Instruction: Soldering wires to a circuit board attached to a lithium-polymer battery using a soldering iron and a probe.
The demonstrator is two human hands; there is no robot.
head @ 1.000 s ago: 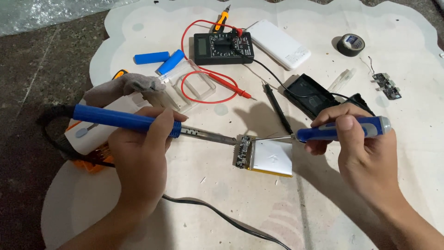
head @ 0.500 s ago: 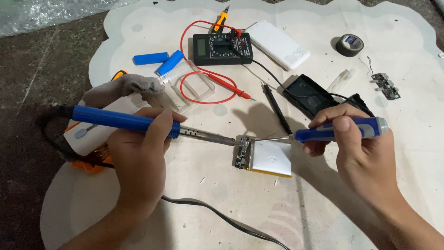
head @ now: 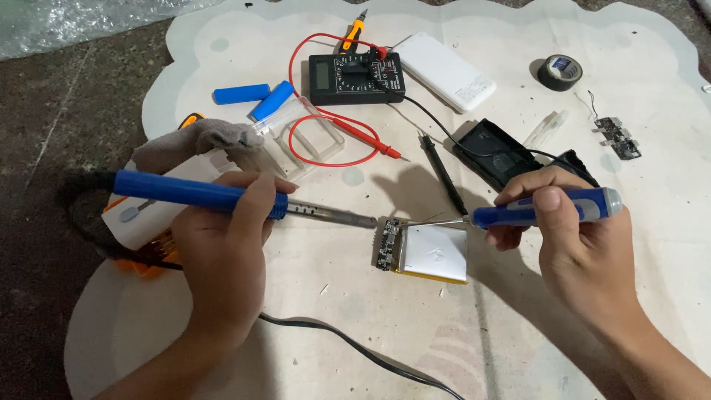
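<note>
My left hand (head: 226, 255) grips a blue-handled soldering iron (head: 222, 196); its metal tip touches the small circuit board (head: 386, 244) on the left end of a flat silver battery pouch (head: 435, 253). My right hand (head: 570, 237) holds a blue-handled screwdriver (head: 544, 211) whose thin shaft reaches left onto the top edge of the same board. The battery lies flat on the white mat (head: 370, 333) between both hands.
A black multimeter (head: 355, 76) with red and black leads, a white power bank (head: 446, 70), two blue cylindrical cells (head: 255, 96), a clear plastic case (head: 311, 137), a black housing (head: 498, 152), a tape roll (head: 560, 71) and a small board (head: 619, 138) lie further back. The iron's black cord (head: 348, 348) runs along the front.
Both hands and tools stay almost in place on the board; only a slight shift of the view.
</note>
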